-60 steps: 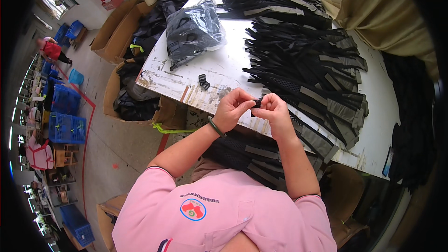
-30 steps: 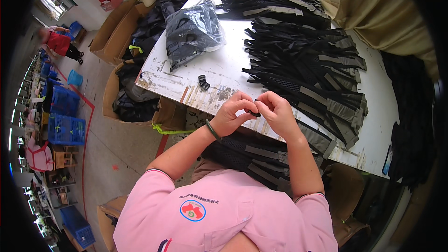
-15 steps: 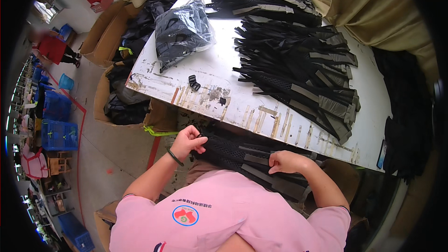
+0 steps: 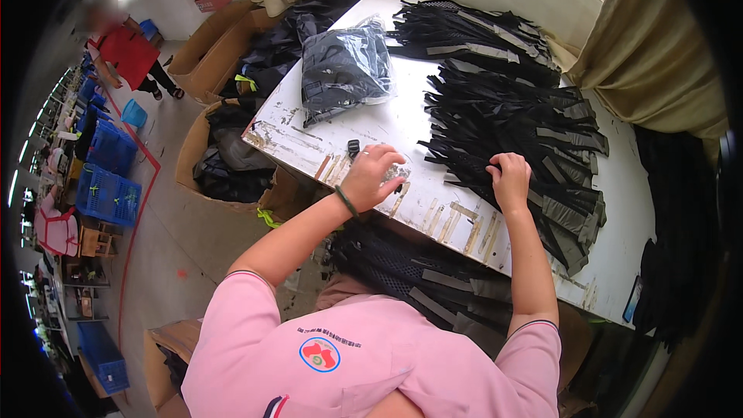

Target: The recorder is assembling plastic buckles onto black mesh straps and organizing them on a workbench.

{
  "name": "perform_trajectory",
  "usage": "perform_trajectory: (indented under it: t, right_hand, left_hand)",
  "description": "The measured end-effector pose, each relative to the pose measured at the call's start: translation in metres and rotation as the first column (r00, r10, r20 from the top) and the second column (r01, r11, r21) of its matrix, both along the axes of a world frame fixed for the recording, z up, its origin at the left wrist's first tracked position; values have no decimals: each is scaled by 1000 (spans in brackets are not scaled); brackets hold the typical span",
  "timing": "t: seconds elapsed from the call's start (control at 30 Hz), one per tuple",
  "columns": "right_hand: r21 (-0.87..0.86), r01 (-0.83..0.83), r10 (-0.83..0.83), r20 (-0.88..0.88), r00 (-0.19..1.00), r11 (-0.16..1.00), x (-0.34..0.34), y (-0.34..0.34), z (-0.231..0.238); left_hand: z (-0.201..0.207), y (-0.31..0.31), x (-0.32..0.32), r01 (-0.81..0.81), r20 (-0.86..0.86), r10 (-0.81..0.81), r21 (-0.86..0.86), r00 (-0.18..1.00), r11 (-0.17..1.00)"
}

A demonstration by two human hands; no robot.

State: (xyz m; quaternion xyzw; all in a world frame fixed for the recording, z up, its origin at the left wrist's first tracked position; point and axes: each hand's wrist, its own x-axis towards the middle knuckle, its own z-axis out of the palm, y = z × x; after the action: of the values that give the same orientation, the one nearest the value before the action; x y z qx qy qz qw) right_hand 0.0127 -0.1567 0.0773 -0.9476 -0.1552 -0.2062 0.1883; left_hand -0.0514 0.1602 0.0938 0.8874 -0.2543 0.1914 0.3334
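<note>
Two bare hands reach onto a worn white table in the middle of the frame. The left hand lies just left of centre, fingers curled down over a small clear bag of tiny parts; the palm covers most of the bag, so whether the fingers actually pinch it cannot be told. A small black buckle sits on the tabletop just above and left of that hand, apart from it. The right hand, right of centre, rests with its fingers bent onto the near edge of a big heap of black straps that fills the upper right of the table; the fingertips are buried among the straps, and it seems to be gripping one, though the view is too small to be sure. A clear plastic bag of dark goods lies at the upper middle of the table. More black straps are piled below the table edge, partly hidden by the pink shirt at the bottom of the frame. Cardboard boxes of dark material stand at the left, and blue crates curve along the far left rim. A blurred person in red stands at the upper left
</note>
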Motion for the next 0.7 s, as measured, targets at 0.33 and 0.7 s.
perform_trajectory:
  t: [0.33,0.7]
  right_hand:
    - [93,-56,67,-125,990,994,-43,5,13]
    - [113,-129,158,-308,938,985,-72,-2,23]
  left_hand:
    - [-54,-88,66,159,40,-171,201,984,966]
    - [-31,-17,36,191,-787,-289,-219,545,957]
